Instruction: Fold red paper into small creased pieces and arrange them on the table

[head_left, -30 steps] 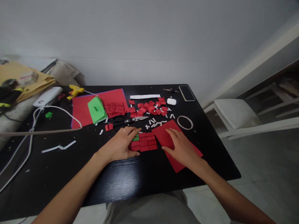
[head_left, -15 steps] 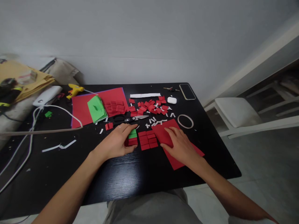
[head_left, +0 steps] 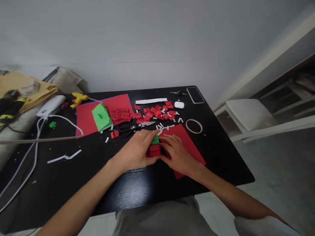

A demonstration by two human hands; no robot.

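Observation:
Near the front middle of the table, small red folded paper pieces (head_left: 155, 150) sit in a row block with a green folded piece (head_left: 155, 140) at their far side. My left hand (head_left: 137, 149) curls round the left of this block, thumb at the near edge and fingers at the far edge. From the right, my right hand (head_left: 177, 154) cups the same block, its thumb and fingertips almost meeting those of my left. Part of the block is hidden under both hands. A red paper sheet (head_left: 190, 147) lies partly beneath my right hand.
Behind my hands are black-handled scissors (head_left: 137, 126), loose red pieces (head_left: 157, 111) and white paper scraps. A green paper stack (head_left: 101, 117) lies on red sheets (head_left: 85, 114) at left, near a yellow glue gun (head_left: 78, 99). A white cable (head_left: 36, 144), phone (head_left: 195, 95) and ring (head_left: 194, 126) lie around.
My left hand first drew left with the green and some red pieces, then moved right. My right hand shifted left from the red sheet to the pieces, and both hands now close round them.

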